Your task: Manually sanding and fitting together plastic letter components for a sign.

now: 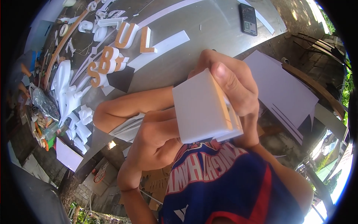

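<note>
Close in front of me is a white block-like piece [197,108] with a tan face along its right side, tilted so that its broad white side shows. My right hand [233,80] is closed on its upper right, the thumb lying by the tan edge. My left hand [160,138] grips the lower left side, its fingertips hidden behind the piece. On the table beyond stand several white letter-shaped pieces [126,35] with tan faces. A dark square sheet [121,79] lies beside them.
Crumpled white strips [65,87] and a clear plastic bag [44,101] clutter the grey table's [216,22] left side. A black handheld device [248,19] lies at the far right. White sheets [279,86] are to my right. A long white strip [162,48] crosses the table.
</note>
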The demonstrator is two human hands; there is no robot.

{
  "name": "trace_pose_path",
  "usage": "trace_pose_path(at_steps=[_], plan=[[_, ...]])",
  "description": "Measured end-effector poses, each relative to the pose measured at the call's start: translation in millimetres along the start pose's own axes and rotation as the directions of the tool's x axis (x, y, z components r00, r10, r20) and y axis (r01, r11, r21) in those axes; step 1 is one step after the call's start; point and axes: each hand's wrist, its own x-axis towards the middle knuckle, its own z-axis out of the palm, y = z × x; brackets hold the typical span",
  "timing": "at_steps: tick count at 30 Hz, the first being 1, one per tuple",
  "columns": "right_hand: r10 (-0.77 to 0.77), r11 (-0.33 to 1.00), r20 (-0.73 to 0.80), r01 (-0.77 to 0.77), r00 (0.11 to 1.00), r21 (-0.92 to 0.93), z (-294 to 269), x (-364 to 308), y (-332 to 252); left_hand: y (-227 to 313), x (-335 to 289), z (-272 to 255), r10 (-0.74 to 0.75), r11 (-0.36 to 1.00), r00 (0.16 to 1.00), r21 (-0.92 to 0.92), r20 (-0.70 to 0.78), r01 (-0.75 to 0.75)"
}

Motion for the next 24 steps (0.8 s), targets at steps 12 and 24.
trace_pose_path(at_steps=[12, 24], plan=[[0.017, 1.000, -0.059, -0.018, 0.998, -0.015, -2, 14, 8, 3, 4, -14, -0.047, 0.898, 0.919, -0.386, 0.392, 0.211], [-0.064, 0.997, 0.019, 0.064, 0.998, 0.038, 4, 16, 21, -5, -10, 20, 0.335, 0.881, 0.902, 0.429, -0.273, -0.198]])
